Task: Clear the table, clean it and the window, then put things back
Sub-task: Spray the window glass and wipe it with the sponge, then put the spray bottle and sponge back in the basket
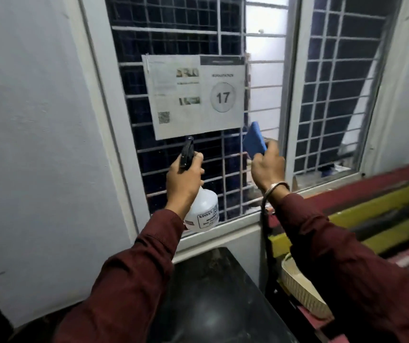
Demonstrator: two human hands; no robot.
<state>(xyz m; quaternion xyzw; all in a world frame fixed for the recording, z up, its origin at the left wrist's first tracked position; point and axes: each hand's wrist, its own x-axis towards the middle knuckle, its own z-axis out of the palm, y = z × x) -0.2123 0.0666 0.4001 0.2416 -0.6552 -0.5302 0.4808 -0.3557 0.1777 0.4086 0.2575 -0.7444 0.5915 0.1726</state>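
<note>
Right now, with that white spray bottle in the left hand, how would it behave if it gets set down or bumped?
The spray bottle looks like thin translucent plastic, so probably light and unlikely to break. Its round body could roll if laid on its side. The black trigger head above the left hand may make it slightly top-heavy; how full it is cannot be told.

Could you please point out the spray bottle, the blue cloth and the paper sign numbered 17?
spray bottle (202, 211), head view, on its white body.
blue cloth (254, 139), head view, on its flat face.
paper sign (196, 96), head view, near the sheet's middle.
</note>
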